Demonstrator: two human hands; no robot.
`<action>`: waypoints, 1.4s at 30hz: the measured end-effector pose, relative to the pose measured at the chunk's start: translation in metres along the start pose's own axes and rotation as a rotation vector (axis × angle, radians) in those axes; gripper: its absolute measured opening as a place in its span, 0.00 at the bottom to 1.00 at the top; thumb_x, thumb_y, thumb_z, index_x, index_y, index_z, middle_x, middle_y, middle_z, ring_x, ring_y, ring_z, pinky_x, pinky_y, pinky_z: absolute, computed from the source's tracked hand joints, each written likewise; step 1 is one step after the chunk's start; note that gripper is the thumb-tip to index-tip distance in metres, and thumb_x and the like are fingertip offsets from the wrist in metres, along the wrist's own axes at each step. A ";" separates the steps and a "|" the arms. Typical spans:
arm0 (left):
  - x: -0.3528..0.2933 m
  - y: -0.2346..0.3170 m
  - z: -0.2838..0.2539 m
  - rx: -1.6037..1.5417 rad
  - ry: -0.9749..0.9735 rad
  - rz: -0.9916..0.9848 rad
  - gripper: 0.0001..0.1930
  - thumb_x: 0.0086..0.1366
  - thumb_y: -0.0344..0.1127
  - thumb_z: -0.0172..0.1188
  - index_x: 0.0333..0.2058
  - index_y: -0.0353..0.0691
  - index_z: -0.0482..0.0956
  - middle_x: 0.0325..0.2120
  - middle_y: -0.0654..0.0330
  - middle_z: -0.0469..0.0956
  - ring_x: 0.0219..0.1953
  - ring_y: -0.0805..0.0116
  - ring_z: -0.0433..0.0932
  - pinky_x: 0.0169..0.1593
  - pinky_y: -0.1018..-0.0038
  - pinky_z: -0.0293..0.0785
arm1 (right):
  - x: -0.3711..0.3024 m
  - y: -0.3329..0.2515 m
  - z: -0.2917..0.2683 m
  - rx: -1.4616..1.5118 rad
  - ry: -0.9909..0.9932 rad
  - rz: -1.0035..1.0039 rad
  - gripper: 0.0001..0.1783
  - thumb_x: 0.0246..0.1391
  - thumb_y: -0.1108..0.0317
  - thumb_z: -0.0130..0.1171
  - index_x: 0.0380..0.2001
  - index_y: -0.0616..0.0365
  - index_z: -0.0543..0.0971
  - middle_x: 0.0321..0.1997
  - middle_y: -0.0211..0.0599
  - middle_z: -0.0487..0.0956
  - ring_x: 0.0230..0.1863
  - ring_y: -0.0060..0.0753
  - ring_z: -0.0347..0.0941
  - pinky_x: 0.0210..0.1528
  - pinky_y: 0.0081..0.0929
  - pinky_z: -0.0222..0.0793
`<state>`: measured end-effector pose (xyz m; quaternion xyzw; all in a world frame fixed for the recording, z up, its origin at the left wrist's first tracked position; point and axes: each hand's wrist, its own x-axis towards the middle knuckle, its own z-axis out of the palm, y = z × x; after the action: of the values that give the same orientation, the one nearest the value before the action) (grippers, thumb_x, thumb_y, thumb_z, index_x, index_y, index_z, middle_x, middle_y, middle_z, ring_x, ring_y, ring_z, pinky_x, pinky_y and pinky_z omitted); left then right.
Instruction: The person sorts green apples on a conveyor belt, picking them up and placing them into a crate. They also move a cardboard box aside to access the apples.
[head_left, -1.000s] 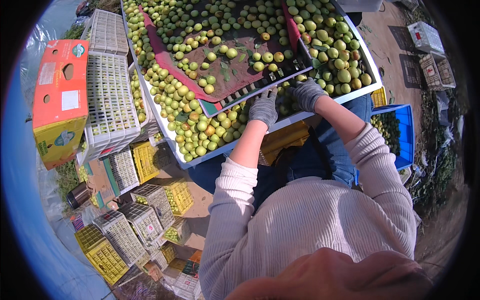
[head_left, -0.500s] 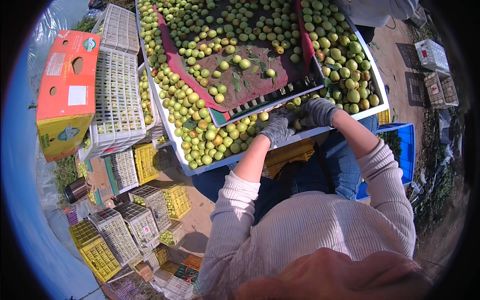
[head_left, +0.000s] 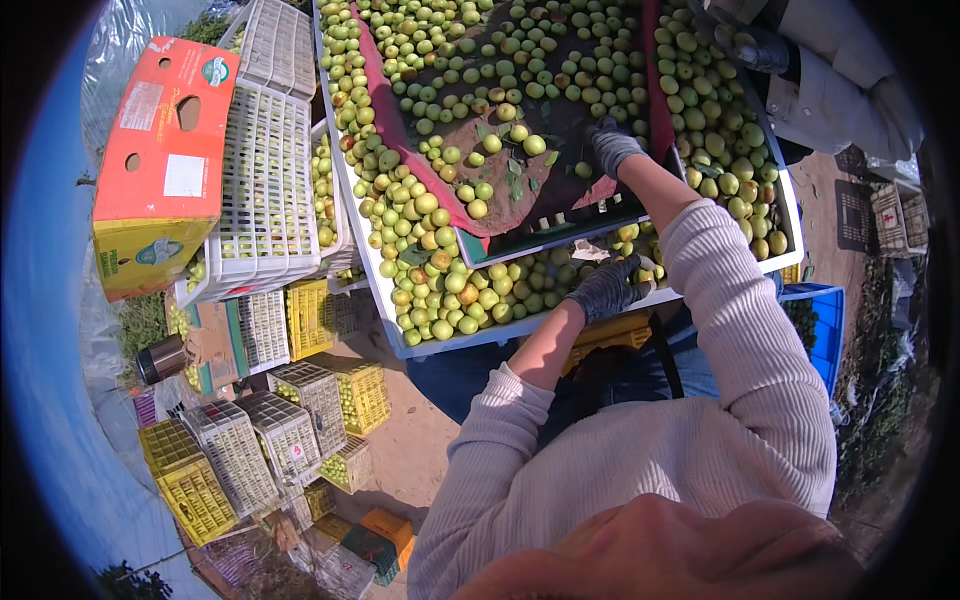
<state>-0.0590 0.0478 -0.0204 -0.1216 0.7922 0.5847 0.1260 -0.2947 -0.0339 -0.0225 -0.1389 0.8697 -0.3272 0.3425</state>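
Small round green fruits (head_left: pixel 470 292), some with a brown blush, fill the front and side channels of a white-rimmed sorting table (head_left: pixel 540 328). My left hand (head_left: pixel 608 288), in a grey knit glove, is low over the front channel at the near rim, fingers reaching right beside a few fruits. My gloved right hand (head_left: pixel 615 148) reaches forward onto the dark cloth (head_left: pixel 475 145) of the raised middle bed, fingers pointing away among scattered fruits and leaves. No fruit shows in either hand, though the undersides are hidden. A pale scrap (head_left: pixel 590 250) lies just beyond my left hand.
Red padding (head_left: pixel 390 130) edges the middle bed. At the far right, a co-worker's gloved hand (head_left: pixel 762 48) is over the right channel. Stacked crates (head_left: pixel 265 180) and a red carton (head_left: pixel 165 130) stand left; a blue bin (head_left: pixel 822 325) stands right.
My right hand has moved from the front channel forward onto the middle bed. My left hand has shifted right along the near rim. A co-worker's gloved hand has come into view.
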 end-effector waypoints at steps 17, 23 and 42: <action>-0.007 0.030 -0.105 0.090 0.821 0.043 0.14 0.72 0.42 0.53 0.36 0.36 0.80 0.26 0.47 0.81 0.32 0.45 0.81 0.40 0.59 0.76 | 0.037 -0.062 0.002 -0.394 0.228 -0.626 0.20 0.60 0.57 0.56 0.53 0.52 0.79 0.49 0.50 0.83 0.51 0.56 0.78 0.55 0.47 0.74; -0.019 0.026 -0.105 0.729 0.394 -0.035 0.21 0.65 0.53 0.58 0.47 0.42 0.81 0.52 0.53 0.78 0.54 0.51 0.75 0.57 0.55 0.71 | 0.084 -0.076 0.050 -0.379 0.166 -0.429 0.31 0.67 0.48 0.39 0.64 0.56 0.67 0.62 0.57 0.75 0.58 0.58 0.75 0.63 0.48 0.67; 0.020 0.026 -0.123 0.697 0.049 -0.227 0.45 0.54 0.51 0.70 0.66 0.36 0.65 0.63 0.45 0.68 0.64 0.48 0.68 0.68 0.59 0.63 | 0.088 -0.162 0.046 -0.534 0.054 -0.328 0.21 0.69 0.64 0.40 0.58 0.52 0.75 0.60 0.45 0.78 0.59 0.49 0.76 0.59 0.42 0.73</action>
<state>-0.0939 -0.0633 0.0304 -0.1724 0.9280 0.2587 0.2052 -0.3247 -0.2175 0.0149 -0.3535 0.8997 -0.1417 0.2136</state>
